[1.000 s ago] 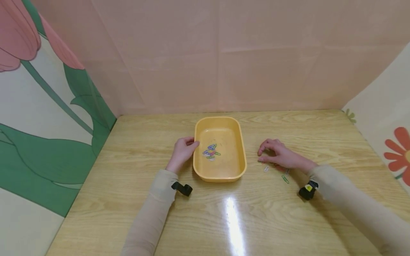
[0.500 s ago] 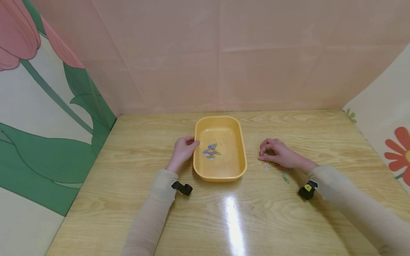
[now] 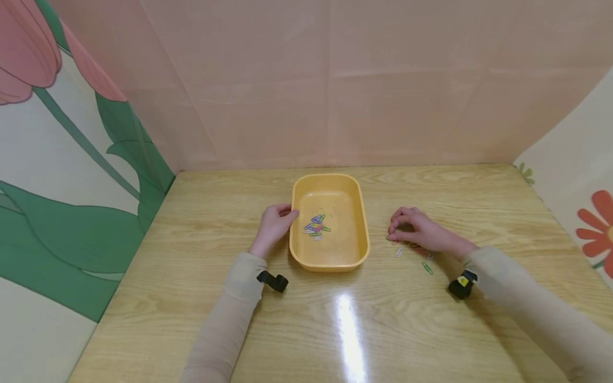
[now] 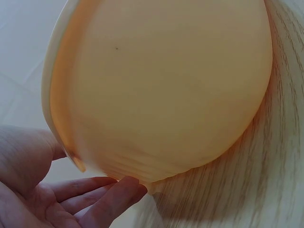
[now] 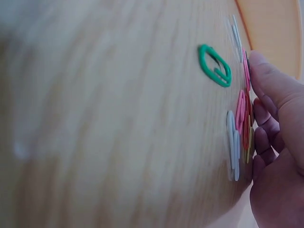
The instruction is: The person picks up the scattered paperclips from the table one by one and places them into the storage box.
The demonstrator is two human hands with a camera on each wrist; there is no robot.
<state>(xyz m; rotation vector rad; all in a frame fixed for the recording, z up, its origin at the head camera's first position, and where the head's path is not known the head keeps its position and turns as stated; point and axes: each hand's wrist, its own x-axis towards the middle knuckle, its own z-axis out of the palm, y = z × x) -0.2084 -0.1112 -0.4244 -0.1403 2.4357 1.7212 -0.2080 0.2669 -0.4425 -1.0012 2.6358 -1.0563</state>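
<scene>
A yellow plastic tray (image 3: 330, 255) stands on the table, several coloured paper clips (image 3: 316, 227) lying in its left half. My left hand (image 3: 274, 226) grips the tray's left side, thumb over the rim; in the left wrist view the fingers (image 4: 114, 199) rest against its outer wall. To the right of the tray, my right hand (image 3: 419, 230) is low over the table with thumb and fingertips together, and a small dark green clip end shows at them. Under and beside it lie pink, red, yellow and white clips (image 5: 232, 142) and a green paper clip (image 5: 214, 65). The palm hides some from the head view.
The wooden table (image 3: 407, 330) meets a pink cloth backdrop (image 3: 335, 96) at its far edge. Panels with printed flowers flank it at left and right. Each wrist carries a small black camera mount (image 3: 462, 284).
My right thumb and fingertips have drawn together and shifted slightly right. My left hand stays on the tray, and the clips inside it lie as before.
</scene>
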